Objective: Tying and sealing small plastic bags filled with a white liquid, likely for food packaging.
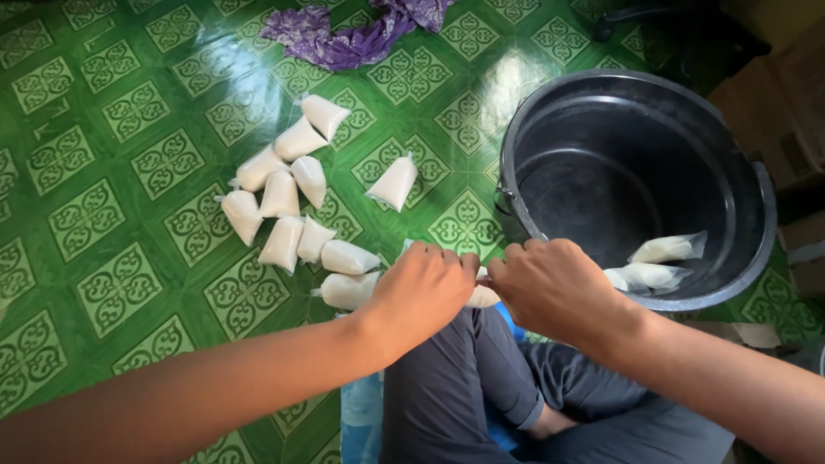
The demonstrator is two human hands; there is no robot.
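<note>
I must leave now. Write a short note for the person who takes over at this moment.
Left hand and right hand: both closed on one small white bag, held over the lap.
Done, it seems: about eleven filled bags lie on the green floor, at the left.
In the black bucket, at the right: at least two more bags.
Left: the bag in hand, perhaps also those in the bucket.

I am watching the left hand (421,292) and right hand (550,288) gripping one white pouch (481,296) | filled pouches (284,202) lying on green floor (129,172) | black bucket (756,198) holding more.
</note>
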